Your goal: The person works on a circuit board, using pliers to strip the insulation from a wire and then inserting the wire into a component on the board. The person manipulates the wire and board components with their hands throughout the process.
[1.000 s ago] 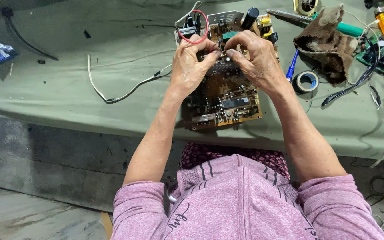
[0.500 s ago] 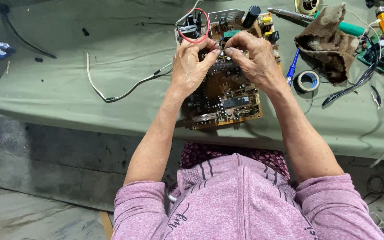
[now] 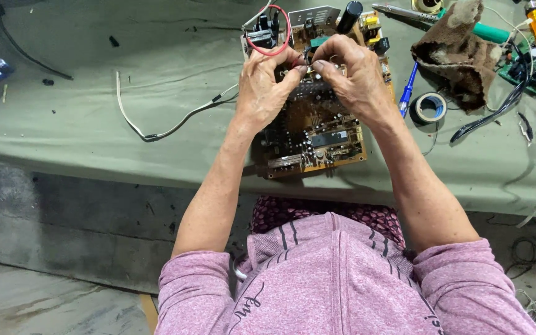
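Broadly, a green cloth-covered worktop [image 3: 125, 111] carries everything, and a brown circuit board [image 3: 314, 133] lies flat on it near its front edge, directly before the person. Both hands rest on the far half of the board. The left hand [image 3: 267, 87] sits at the board's left side, just below a red wire loop [image 3: 274, 37]; the right hand [image 3: 355, 71] sits at the right side, near a black cylinder part [image 3: 350, 15]. Their fingers [image 3: 299, 69] are pinched together and meet tip to tip over the board's middle, clamped on some small part too tiny to make out. The board's near half lies uncovered, below the wrists.

Right of the board lie a blue pen [image 3: 407, 90], a roll of tape [image 3: 430, 107] and a brown rag [image 3: 457, 53]. A white cable [image 3: 156, 133] curls to the left.

Compared with a second ago, the board lies in the same spot, and both hands have crept slightly farther up it, fingertips closer together.
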